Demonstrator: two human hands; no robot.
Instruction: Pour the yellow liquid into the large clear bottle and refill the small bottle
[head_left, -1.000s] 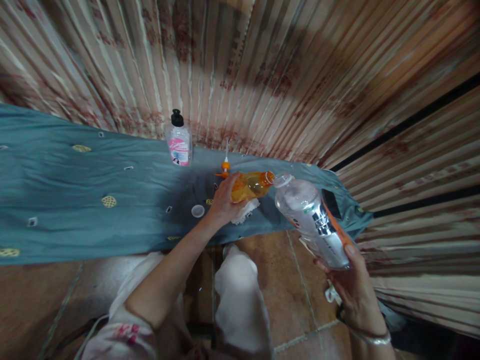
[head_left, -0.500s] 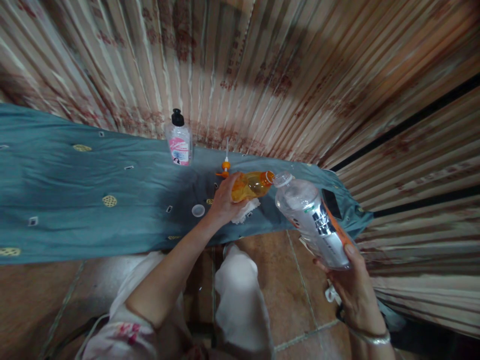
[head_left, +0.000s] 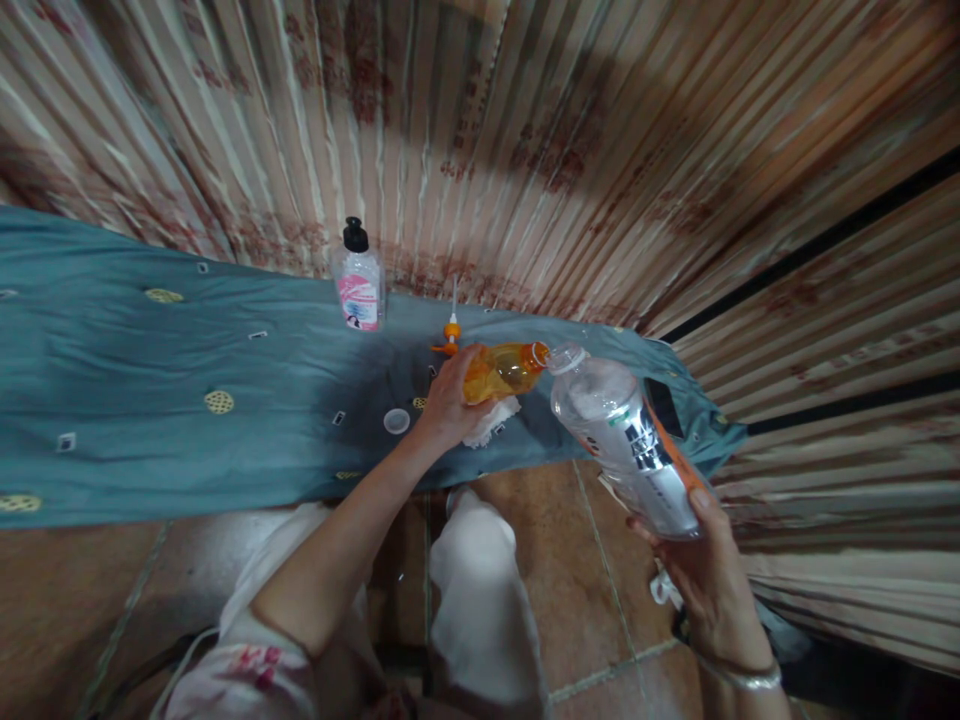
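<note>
The orange bottle lies nearly on its side in the left hand, its open neck pointing right and meeting the mouth of the clear plastic bottle. It is held just above the blue-grey cloth that covers the worktop, and amber liquid shows through its wall. The left fingers are wrapped around the bottle's rear half, closed firmly on it. A crumpled white tissue sits right under that hand, whether touching it or not I cannot tell.

The right hand grips the clear plastic bottle at its base, fingers curled round it, thumb on the near side. This bottle tilts up and to the left, out over the tiled floor at the cloth's near edge. Its label is white, black and orange. A bangle circles the right wrist.

On the cloth, a small white cap lies just left of the left wrist. An orange pump top lies behind the hand. Farther back a black-capped dispenser bottle with a pink label stands upright near the striped curtain. A dark phone lies on the cloth behind the clear bottle.
</note>
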